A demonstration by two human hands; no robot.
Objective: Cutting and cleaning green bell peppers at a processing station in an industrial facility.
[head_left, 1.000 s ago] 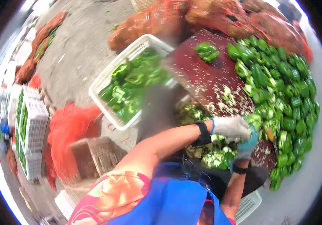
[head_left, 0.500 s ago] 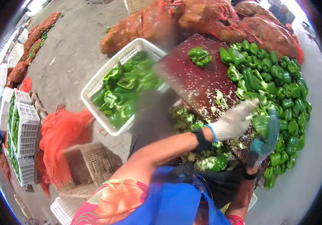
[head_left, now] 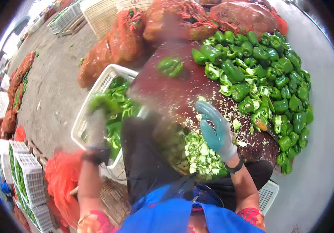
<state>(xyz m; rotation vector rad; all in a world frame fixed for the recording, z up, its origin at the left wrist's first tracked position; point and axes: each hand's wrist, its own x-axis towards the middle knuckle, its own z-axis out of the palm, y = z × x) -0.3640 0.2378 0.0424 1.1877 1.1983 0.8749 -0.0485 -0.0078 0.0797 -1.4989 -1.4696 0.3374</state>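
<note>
My left hand [head_left: 96, 130], in a pale glove, is smeared by motion over a white crate [head_left: 82, 123] of green peppers. A blurred green pepper [head_left: 105, 103] is at its fingertips; whether the fingers grip it I cannot tell. Over the near part of a dark red board [head_left: 151, 83], my right hand [head_left: 216, 130] is open in a teal-coated glove, thumb and fingers apart. Pale seeds and core scraps lie around it. A single green pepper [head_left: 170, 66] rests on the far part of the board. Chopped pepper cores [head_left: 204, 155] are heaped below my right hand.
A big pile of green peppers [head_left: 287, 91] covers the board's right side, with some opened ones among them. Red mesh sacks [head_left: 244, 17] line the far edge. At the left are red netting [head_left: 64, 171] and stacked white crates [head_left: 31, 174].
My left hand has swung from the pepper pile to over the crate. My right hand has moved left and no longer holds a pepper. The view has shifted too.
</note>
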